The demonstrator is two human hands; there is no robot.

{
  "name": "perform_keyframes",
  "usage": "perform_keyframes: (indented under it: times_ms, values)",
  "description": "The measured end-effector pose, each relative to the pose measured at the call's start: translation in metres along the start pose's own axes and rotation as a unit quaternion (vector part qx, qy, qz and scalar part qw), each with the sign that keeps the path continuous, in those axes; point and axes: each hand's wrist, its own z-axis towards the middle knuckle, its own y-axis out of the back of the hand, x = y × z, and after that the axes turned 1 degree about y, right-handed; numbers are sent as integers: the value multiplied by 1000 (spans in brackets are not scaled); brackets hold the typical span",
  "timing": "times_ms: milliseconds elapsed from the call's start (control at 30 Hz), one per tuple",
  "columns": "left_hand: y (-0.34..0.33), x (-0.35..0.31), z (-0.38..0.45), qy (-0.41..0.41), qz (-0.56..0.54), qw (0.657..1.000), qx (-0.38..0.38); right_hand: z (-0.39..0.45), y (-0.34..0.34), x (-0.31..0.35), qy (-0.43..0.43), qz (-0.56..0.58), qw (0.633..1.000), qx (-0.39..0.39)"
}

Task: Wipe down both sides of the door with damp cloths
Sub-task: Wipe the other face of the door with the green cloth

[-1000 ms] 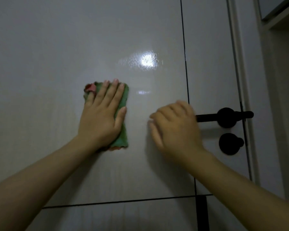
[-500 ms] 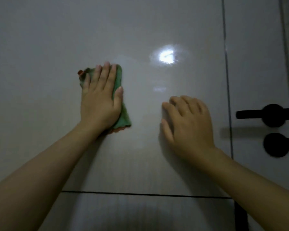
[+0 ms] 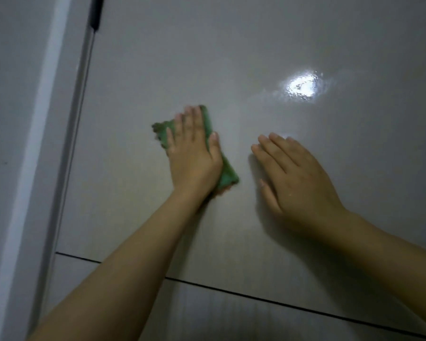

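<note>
Cloth (image 3: 221, 172) pinned on door (image 3: 256, 57) under left hand (image 3: 194, 156), fingers flat, together. Right hand (image 3: 298, 178) at 3 o'clock, fingers straight, possibly touching. Mid-wipe; other side presumably pending.

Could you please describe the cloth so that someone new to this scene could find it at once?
On the pale glossy door, look left of the bright glare. The green cloth lies flat under the left hand, which presses it there. It is the only coloured thing in view.
</note>
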Motion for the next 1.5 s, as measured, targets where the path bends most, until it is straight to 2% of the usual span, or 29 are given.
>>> perform_keyframes:
  times_ms: [100, 133, 167, 267, 333, 400, 533, 600, 767, 833, 900, 1000, 1033, 1067, 1167, 1267, 1333, 1433, 1500]
  values:
    - [-1, 6, -40, -167, -22, 985, 46, 17, -4, 9, -2, -12, 1000, -4]
    - [2, 19, -35, -191, -25, 980, 49, 22, -5, 11, 1, -14, 1000, 3]
    - [4, 35, -24, -180, -20, 983, 39, 26, -7, 13, 7, -16, 1000, 11]
    - [15, 85, 14, -7, 12, 1000, 16, 36, -10, 24, 39, -24, 999, 25]
    - [18, 99, 20, 60, 9, 998, 7, 39, -12, 30, 63, -31, 996, 51]
    - [15, 91, 1, 61, -2, 998, 0, 43, -13, 35, 78, -37, 994, 66]
    - [8, 74, -60, -113, -21, 992, 43, 52, -18, 52, 128, -65, 988, 53]
    - [10, 92, -46, -136, -32, 989, 45, 57, -23, 60, 142, -74, 985, 62]
    - [24, 155, 18, 91, -6, 996, 3, 63, -32, 75, 137, -73, 984, 93]
    - [23, 160, 15, 113, -17, 993, -7, 64, -33, 78, 129, -76, 985, 87]
    - [18, 148, -7, 68, -20, 997, -6, 64, -31, 79, 124, -73, 986, 78]
    - [12, 141, -44, -93, -16, 995, 27, 65, -32, 77, 126, -66, 988, 58]
    - [15, 150, -38, -115, -24, 993, 32, 66, -32, 77, 127, -63, 988, 57]
    - [19, 164, -27, -98, -27, 994, 25, 66, -33, 77, 129, -59, 988, 59]
    - [32, 209, -3, 46, -16, 999, 7, 65, -34, 79, 129, -49, 989, 59]
    - [34, 225, -15, 81, -25, 996, 10, 63, -35, 81, 119, -57, 989, 65]
    - [29, 212, -42, 64, -35, 997, 16, 63, -35, 80, 121, -45, 990, 62]
    - [19, 192, -82, -57, -31, 997, 38, 64, -35, 77, 117, -26, 990, 67]
    - [21, 197, -81, -105, -34, 993, 45, 64, -33, 77, 117, -26, 990, 74]
